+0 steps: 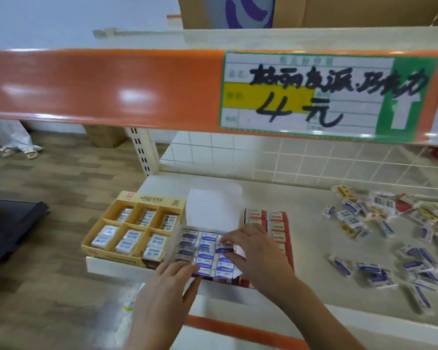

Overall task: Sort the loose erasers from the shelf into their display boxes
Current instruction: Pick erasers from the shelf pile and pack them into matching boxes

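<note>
A white display box (211,210) with its lid flipped up stands on the shelf, filled with rows of blue-and-white erasers (205,248). My right hand (253,251) rests over the box's right side, its fingers pinching a blue-and-white eraser (226,247) down among the rows. My left hand (173,279) touches the box's front edge, fingertips on the front row of erasers. A heap of loose erasers (390,238), blue, yellow and red, lies scattered on the shelf to the right.
A yellow display box (137,198) with several compartments of white erasers sits left of the white box. A red box (276,223) of erasers stands right behind my right hand. Overhead runs an orange shelf edge (99,84) with a price label (326,94). Another person's feet (23,150) show at far left.
</note>
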